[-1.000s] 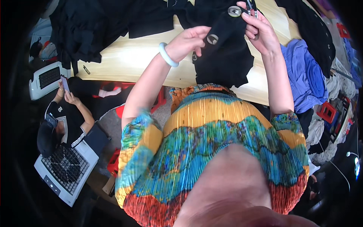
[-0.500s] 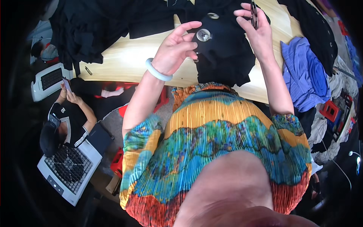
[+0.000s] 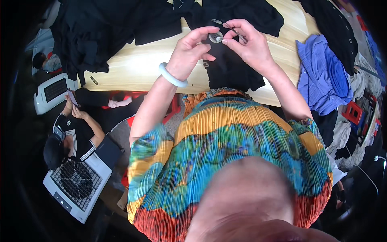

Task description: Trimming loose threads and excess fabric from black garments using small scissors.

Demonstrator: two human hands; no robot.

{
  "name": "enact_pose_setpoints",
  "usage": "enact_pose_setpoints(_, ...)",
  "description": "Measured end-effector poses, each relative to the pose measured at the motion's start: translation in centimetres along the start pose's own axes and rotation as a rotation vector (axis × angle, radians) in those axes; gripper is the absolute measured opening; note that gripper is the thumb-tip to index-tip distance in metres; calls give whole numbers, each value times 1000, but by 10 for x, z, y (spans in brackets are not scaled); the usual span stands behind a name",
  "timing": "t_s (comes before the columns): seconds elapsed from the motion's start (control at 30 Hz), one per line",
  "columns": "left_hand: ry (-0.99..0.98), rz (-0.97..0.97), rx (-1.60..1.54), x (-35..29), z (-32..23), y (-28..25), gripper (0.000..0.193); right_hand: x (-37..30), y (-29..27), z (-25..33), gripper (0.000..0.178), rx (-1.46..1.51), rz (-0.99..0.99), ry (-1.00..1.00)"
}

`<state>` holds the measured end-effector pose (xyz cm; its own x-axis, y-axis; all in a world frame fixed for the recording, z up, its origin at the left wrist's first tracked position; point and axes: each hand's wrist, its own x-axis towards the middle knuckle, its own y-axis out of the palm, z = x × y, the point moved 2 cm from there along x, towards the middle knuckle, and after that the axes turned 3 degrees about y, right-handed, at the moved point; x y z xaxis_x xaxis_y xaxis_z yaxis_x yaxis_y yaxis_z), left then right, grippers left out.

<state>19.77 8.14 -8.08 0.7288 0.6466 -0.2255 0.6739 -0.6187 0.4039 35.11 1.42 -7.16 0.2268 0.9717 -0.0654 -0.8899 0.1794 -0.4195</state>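
Observation:
My left hand [image 3: 189, 54], with a pale bangle [image 3: 171, 75] at the wrist, is closed at the edge of a black garment [image 3: 229, 66]. Its index finger and thumb frame a round greyish button [image 3: 215, 37] on the cloth. My right hand [image 3: 249, 44] is closed around slim dark thread snips [image 3: 235, 31], which point up and to the left. Its thumb and index fingertips touch the button's right side, where a short pale thread seems to show. A second button [image 3: 206, 63] lies by my left fingers, partly hidden.
Piles of black cloth [image 3: 92, 32] cover the table's far left. Blue-purple clothing [image 3: 322, 76] hangs over the right edge, beside a black buttoned garment [image 3: 344, 34]. Small snips [image 3: 94, 80] lie near the left edge. A seated person [image 3: 74, 133] holds a phone beside a fan unit [image 3: 78, 185].
My right hand has come down and left to the button, bringing the snips with it. My left hand stays almost in place by the button.

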Motion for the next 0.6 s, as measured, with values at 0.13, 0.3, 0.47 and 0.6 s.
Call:
enact_pose_setpoints(0.13, -31, -7, 104, 2, 1, -3, 30, 7, -2, -1, 33, 317, 154, 121)
enact_pose_setpoints(0.3, -32, -26, 308, 3, 14, -3, 18, 12, 2, 4, 32, 406, 207, 189)
enact_pose_setpoints(0.47, -142, -138, 118, 6, 12, -4, 11, 13, 5, -2, 28, 177, 117, 78)
enact_pose_setpoints(0.6, -246, -115, -118, 5, 9, -22, 8, 6, -2, -6, 30, -133, 68, -20)
